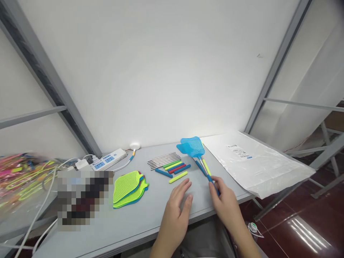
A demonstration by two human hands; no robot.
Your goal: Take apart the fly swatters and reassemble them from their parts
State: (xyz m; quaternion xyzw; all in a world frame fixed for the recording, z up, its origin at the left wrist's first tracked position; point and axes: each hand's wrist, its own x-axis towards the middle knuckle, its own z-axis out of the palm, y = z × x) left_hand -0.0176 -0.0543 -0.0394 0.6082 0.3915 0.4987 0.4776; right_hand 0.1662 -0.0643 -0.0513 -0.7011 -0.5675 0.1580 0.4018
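My right hand [225, 199] is closed around the blue handle of a fly swatter [195, 145], whose mesh head points away from me. Beside it lies another blue swatter head, partly covered, and a yellow-green handle [206, 167]. My left hand [177, 208] hovers near the table's front with its fingers apart, holding nothing. Just beyond it is a loose yellow-green grip tube [178, 177]. Several green, blue and red grip tubes [176, 168] lie behind that, next to a row of thin metal rods [163, 161]. Green and blue swatter heads [128, 186] are stacked to the left.
A white plastic mailing bag [258, 165] covers the right end of the table [126, 227]. At the left stand a power strip [109, 159] with cables, a blurred-out item [83, 200] and bagged colourful pieces [21, 175]. A white wall rises behind.
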